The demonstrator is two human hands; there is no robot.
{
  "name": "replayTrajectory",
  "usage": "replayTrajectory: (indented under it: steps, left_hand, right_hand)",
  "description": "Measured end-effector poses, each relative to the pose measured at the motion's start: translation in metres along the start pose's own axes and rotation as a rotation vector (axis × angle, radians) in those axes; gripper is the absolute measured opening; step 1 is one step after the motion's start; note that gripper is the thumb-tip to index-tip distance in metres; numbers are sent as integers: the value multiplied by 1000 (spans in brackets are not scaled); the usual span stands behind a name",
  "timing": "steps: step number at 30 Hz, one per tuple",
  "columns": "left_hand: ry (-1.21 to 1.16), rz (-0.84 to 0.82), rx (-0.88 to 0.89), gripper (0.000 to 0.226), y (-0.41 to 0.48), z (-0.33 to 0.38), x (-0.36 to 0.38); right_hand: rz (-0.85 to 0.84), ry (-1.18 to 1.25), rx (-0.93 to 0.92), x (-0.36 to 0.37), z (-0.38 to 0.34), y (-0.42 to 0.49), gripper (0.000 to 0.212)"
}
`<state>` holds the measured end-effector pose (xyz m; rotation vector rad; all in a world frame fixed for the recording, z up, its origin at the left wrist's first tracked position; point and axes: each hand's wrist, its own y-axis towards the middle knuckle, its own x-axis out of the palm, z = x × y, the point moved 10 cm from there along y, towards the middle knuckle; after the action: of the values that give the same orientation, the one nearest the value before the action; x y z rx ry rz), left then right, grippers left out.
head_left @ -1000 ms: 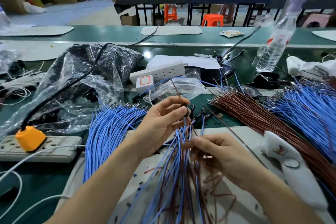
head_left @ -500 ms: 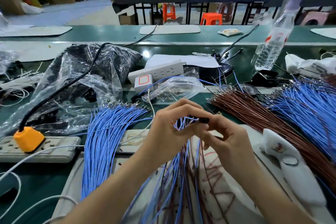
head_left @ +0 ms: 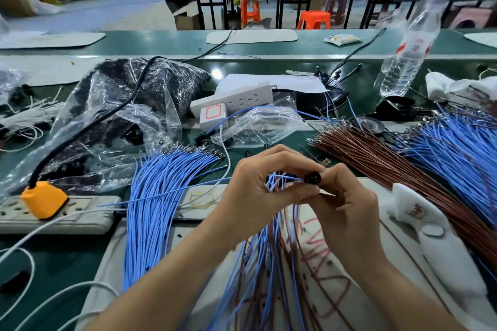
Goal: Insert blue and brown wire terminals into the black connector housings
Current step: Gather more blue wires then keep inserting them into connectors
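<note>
My left hand (head_left: 258,191) grips a bundle of blue and brown wires (head_left: 269,263) that hangs down toward me, with their upper ends fanned out inside the fist. A small round black connector housing (head_left: 312,178) sits between both hands, and my right hand (head_left: 347,212) pinches it at the fingertips. One blue wire runs from the left hand's fingers into the housing. Loose blue wires (head_left: 161,196) lie in a pile to the left, brown wires (head_left: 390,166) and more blue wires (head_left: 462,148) to the right.
A power strip with an orange plug (head_left: 44,203) lies at the left. Clear plastic bags (head_left: 113,121), a white power strip (head_left: 236,99), a water bottle (head_left: 403,59) and a white foam piece (head_left: 441,244) surround the white work board (head_left: 403,290).
My right hand rose from the hanging wires to meet the left hand and now pinches the black housing. The left hand closed round the wire bundle's upper ends.
</note>
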<state>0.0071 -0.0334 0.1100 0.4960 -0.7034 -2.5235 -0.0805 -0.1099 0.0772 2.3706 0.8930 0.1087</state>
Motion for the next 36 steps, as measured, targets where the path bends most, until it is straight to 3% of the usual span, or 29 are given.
replayTrajectory:
  steps: [14,20,25,31,34,36]
  left_hand:
    - [-30,-24,-57,24,-1,-10,2]
    - [-38,-24,-78,24,-2,-12,4]
    - [-42,-28,-79,26,-2,-12,5]
    - [-26,-24,-119,24,-2,-20,4]
    - [-88,1,-171,20,-1,-29,-1]
    - [-126,2,-203,18,0,-35,-5]
  right_hand:
    - [-69,-2,13,6,5,2,22]
    - [-118,-26,67,10,13,3,8]
    - [-117,32,107,14,19,2,22]
    - [-141,-7,180,17,34,-1,11]
    - [-185,-44,280,17,45,-1,18]
    - [-182,-99,298,12,45,6,38]
